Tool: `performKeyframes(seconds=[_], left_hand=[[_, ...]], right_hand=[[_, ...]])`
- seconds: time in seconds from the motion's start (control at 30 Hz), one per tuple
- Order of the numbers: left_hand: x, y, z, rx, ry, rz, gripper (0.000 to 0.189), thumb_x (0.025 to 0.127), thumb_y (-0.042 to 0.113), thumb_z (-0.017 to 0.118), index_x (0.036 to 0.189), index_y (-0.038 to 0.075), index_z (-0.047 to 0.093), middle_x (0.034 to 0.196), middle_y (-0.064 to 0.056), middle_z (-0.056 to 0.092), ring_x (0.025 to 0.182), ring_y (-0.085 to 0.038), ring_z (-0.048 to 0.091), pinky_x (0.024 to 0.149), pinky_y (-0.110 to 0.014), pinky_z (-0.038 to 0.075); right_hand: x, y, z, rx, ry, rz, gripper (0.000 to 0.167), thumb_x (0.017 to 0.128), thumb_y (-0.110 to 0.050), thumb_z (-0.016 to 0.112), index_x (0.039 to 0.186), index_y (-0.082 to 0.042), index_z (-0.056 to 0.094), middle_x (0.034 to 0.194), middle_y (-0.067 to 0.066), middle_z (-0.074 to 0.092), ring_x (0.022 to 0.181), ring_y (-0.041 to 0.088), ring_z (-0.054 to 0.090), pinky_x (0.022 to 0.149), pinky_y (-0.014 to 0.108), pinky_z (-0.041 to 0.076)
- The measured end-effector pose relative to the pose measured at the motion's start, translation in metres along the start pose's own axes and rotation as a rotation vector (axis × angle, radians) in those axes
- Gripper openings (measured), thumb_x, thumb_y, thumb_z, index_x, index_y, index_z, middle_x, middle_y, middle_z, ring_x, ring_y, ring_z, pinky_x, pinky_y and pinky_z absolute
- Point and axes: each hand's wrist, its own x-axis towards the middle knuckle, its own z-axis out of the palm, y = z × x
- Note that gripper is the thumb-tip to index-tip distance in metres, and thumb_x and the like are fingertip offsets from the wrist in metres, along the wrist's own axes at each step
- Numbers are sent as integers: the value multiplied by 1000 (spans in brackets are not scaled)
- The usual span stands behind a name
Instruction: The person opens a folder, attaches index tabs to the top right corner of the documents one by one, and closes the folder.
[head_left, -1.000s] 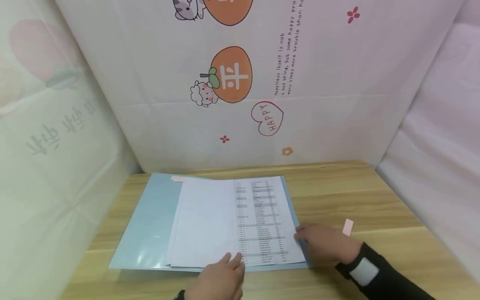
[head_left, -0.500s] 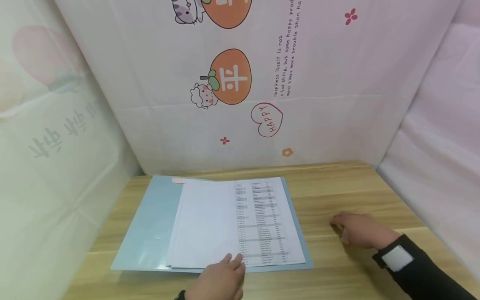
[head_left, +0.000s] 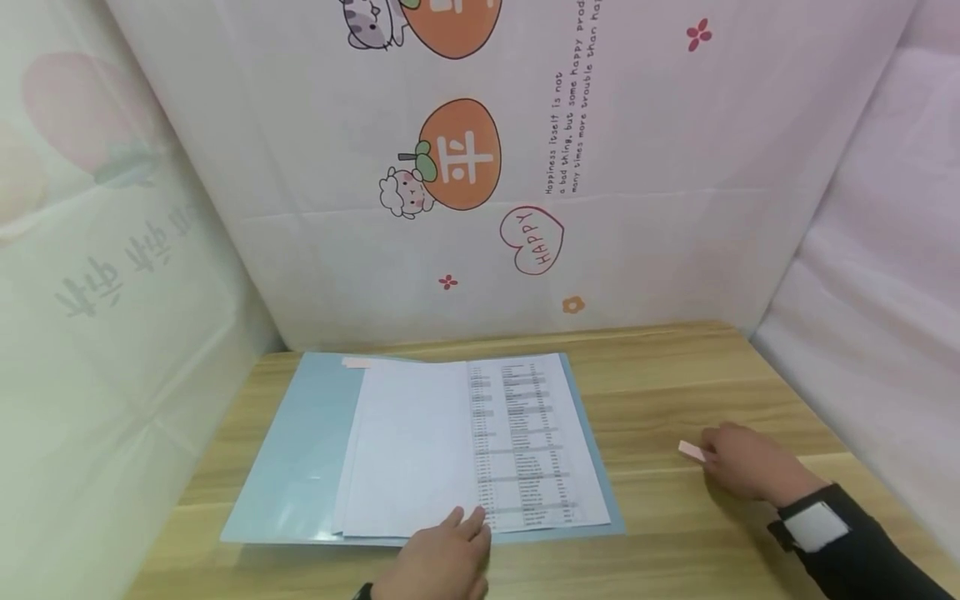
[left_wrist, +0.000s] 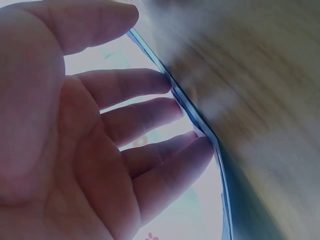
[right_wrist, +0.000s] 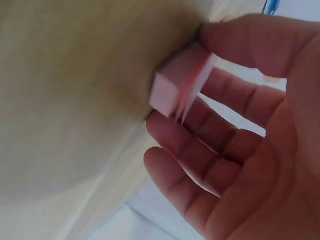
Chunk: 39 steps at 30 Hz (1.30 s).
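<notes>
A light blue folder (head_left: 281, 467) lies spread on the wooden table, with white paper sheets (head_left: 412, 450) on it; columns of small print run down the right part of the top sheet. A pink strip (head_left: 356, 362) sticks out at the papers' top left corner. My left hand (head_left: 444, 554) rests at the near edge of the papers, fingers extended; in the left wrist view its fingertips meet the folder edge (left_wrist: 200, 122). To the right of the folder, my right hand (head_left: 757, 467) pinches a small pad of pink sticky notes (right_wrist: 182, 80) between thumb and fingers, low over the table.
Wooden tabletop (head_left: 660, 383) extends right of the folder. A white printed cloth (head_left: 637, 250) hangs along the back, and pale cloth walls (head_left: 870, 317) close in both sides.
My right hand has left the folder's right edge, moved right to the pink sticky notes lying on the table, and now pinches them. My left hand has stayed in place.
</notes>
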Motion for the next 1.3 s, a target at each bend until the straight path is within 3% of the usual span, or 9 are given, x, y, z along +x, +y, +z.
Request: performKeyframes(seconds=[0.17,0.3,0.43,0.63,0.8,1.07,1.17,1.3], left_hand=[[0,1,0,6,-11,-8,51,91,48,65,133,20,64,141,3,55,129,-22,51,94,-41,50],[-1,2,-2,10,-16,-14,50,91,48,65,132,19,65,141,3,55,130,-22,50,95,-41,49],[-3,3,-3,24,-9,-24,49,90,50,66,125,15,70,138,2,57,128,-22,51,94,-40,50],[-6,4,-8,63,85,1,42,89,50,67,103,12,76,133,0,60,111,-17,57,83,-31,51],[-8,4,-11,41,149,24,33,89,46,69,86,14,74,129,-2,62,107,-17,56,86,-32,48],[-6,0,-12,10,192,52,31,92,43,65,89,14,76,122,-1,65,112,-19,57,93,-37,47],[-6,1,-15,-82,194,75,30,93,41,63,92,15,76,117,3,67,109,-16,59,92,-36,48],[-10,5,-26,-341,250,124,21,96,33,61,96,16,75,103,13,66,98,-6,61,86,-30,50]], right_hand=[[-2,-1,-1,14,-3,61,18,93,-14,61,76,-14,56,65,-3,48,56,15,45,52,35,40],[-1,-14,-1,65,18,76,21,94,-22,63,75,-15,57,63,-4,48,54,15,45,50,34,39],[5,-41,0,157,29,70,26,97,-35,64,78,-17,61,63,-5,51,55,15,47,51,34,41],[17,-89,-2,205,45,29,19,95,-30,67,80,-19,64,64,-7,52,55,13,47,52,33,41],[25,-127,-7,251,48,1,22,97,-32,65,78,-21,65,64,-8,52,57,12,48,53,30,41],[36,-169,-13,279,62,-64,28,98,-41,63,79,-21,67,64,-7,51,58,10,49,54,29,40],[37,-182,-12,268,90,-104,24,98,-38,64,80,-22,68,64,-9,50,58,9,47,53,28,40],[35,-198,-9,251,146,-186,21,98,-34,65,80,-23,67,66,-11,47,60,6,45,54,26,40]])
